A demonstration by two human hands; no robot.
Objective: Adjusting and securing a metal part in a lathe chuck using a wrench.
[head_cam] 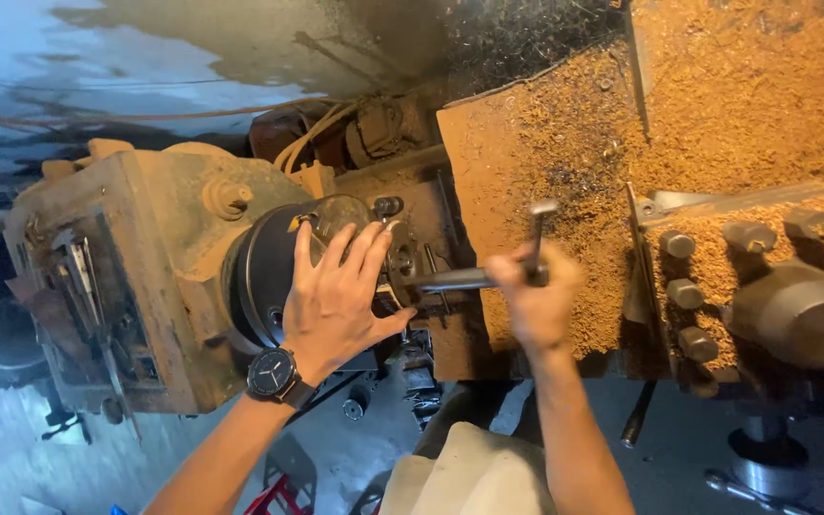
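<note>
Two hands: both on the rusty brown metal lathe
Left hand: fingers spread, palm flat on the round dark steel chuck, black wristwatch on the wrist
Right hand: fist wrapped tight round the grey T-shaped steel chuck key
Key: tip reaching the chuck, crossbar upright
Behind: orange sawdust-covered bed
</note>
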